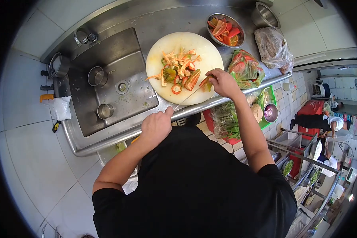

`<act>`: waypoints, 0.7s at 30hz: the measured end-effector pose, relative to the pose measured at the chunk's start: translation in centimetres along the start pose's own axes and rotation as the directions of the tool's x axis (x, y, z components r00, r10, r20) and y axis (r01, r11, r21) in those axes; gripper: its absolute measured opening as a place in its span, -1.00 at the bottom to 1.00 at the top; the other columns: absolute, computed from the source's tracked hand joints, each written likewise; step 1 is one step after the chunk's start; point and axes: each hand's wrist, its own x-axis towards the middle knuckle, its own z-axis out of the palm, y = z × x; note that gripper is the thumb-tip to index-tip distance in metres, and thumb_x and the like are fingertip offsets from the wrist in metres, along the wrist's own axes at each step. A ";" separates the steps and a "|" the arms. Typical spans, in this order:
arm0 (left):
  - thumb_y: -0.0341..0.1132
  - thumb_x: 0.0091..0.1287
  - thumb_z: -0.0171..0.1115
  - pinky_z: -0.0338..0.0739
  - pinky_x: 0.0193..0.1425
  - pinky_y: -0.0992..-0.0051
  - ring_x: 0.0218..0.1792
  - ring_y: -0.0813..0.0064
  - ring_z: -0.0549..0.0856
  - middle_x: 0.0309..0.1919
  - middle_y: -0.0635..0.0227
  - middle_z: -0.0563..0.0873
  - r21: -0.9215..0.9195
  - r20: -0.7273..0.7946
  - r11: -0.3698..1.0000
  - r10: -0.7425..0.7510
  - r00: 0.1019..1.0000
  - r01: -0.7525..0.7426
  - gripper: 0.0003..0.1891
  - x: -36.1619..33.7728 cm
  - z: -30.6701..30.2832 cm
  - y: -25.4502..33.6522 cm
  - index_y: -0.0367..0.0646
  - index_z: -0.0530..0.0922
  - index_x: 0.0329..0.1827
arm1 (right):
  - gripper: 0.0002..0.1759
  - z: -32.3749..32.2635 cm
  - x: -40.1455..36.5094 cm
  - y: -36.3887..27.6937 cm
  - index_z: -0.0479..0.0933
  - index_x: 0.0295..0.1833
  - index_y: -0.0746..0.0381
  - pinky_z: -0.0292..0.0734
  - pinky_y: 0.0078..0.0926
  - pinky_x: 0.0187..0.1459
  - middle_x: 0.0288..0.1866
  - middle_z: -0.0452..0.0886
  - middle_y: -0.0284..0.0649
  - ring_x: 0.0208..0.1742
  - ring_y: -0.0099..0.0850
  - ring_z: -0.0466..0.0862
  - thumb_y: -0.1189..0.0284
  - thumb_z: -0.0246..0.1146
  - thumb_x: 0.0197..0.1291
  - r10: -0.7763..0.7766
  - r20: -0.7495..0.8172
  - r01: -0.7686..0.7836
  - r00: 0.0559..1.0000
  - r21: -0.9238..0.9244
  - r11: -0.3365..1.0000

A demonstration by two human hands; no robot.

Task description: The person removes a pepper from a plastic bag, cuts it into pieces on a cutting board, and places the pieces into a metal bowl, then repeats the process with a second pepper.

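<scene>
My left hand [156, 126] is closed around a knife, its grip mostly covered by my fingers. The thin blade [187, 97] slants up over the near edge of a round white cutting board [158, 47]. At the board's right edge, my right hand [225, 83] pinches a piece of bell pepper [206, 83], green and orange, close to the blade's tip. A heap of pepper cores and trimmings [178, 63] lies mid-board, with a red-green pepper piece [192, 80] and a red pepper ring [176, 89] beside it.
A metal bowl [242, 37] of cut peppers stands behind the board. Bagged peppers [246, 69] and another plastic bag [271, 47] lie at right. The sink [107, 75] with metal cups is left. Below the counter edge sits a green crate [271, 97]. Other people [333, 123] are far right.
</scene>
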 end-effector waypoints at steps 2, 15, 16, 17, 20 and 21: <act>-0.41 0.27 0.05 0.63 -0.28 -0.01 -0.38 -0.08 0.75 -0.45 -0.05 0.72 0.008 -0.025 1.000 0.021 0.999 -0.021 -0.83 -0.2 -1.0 0.3 -0.20 0.50 -0.11 | -0.76 0.1 0.1 0.0 0.65 0.00 0.21 0.56 -0.10 0.04 -0.08 0.65 -0.04 -0.04 0.00 0.66 0.43 0.20 0.26 -0.010 0.002 0.010 1.000 -0.003 1.000; -0.45 0.24 0.06 0.67 -0.21 0.04 -0.28 -0.04 0.78 -0.41 -0.03 0.75 0.013 0.051 1.000 -0.017 0.999 0.017 -0.77 1.3 -0.4 0.1 -0.22 0.50 -0.04 | -0.76 0.6 0.3 0.2 0.64 0.02 0.19 0.55 -0.15 0.00 -0.10 0.63 -0.08 -0.07 -0.04 0.66 0.44 0.22 0.26 -0.022 -0.001 0.022 1.000 -0.002 1.000; -0.45 0.24 0.06 0.67 -0.21 0.04 -0.28 -0.04 0.78 -0.41 -0.03 0.75 0.013 0.050 1.000 -0.020 0.999 0.019 -0.77 1.5 0.2 -0.1 -0.22 0.50 -0.04 | -0.77 0.7 0.3 0.2 0.64 0.01 0.20 0.55 -0.15 0.01 -0.10 0.63 -0.07 -0.06 -0.04 0.66 0.44 0.22 0.26 -0.015 -0.007 0.015 1.000 0.001 1.000; -0.45 0.24 0.06 0.67 -0.21 0.03 -0.27 -0.04 0.78 -0.40 -0.04 0.75 0.025 0.078 1.000 -0.017 0.997 0.015 -0.77 1.7 1.1 -0.6 -0.22 0.50 -0.05 | -0.77 0.8 0.3 0.2 0.63 0.01 0.20 0.55 -0.16 0.01 -0.09 0.64 -0.07 -0.06 -0.04 0.66 0.44 0.22 0.27 -0.006 -0.015 0.006 1.000 0.007 1.000; -0.42 0.27 0.06 0.66 -0.19 0.02 -0.26 -0.06 0.78 -0.38 -0.06 0.75 0.017 0.096 0.999 -0.029 0.995 0.027 -0.79 1.3 0.3 -0.9 -0.22 0.51 -0.06 | -0.75 0.5 0.2 0.5 0.63 0.03 0.21 0.57 -0.12 0.04 -0.04 0.65 -0.04 -0.02 -0.02 0.66 0.38 0.20 0.29 0.013 -0.024 -0.012 1.000 0.016 1.000; -0.39 0.30 0.06 0.65 -0.17 0.01 -0.25 -0.08 0.77 -0.37 -0.08 0.74 -0.008 0.086 0.999 -0.043 0.995 0.044 -0.80 0.9 -0.5 -0.7 -0.22 0.52 -0.07 | -0.75 0.6 0.1 0.9 0.63 0.03 0.21 0.57 -0.12 0.04 -0.04 0.65 -0.04 -0.02 -0.02 0.66 0.38 0.20 0.29 0.017 -0.027 -0.017 0.999 0.017 1.000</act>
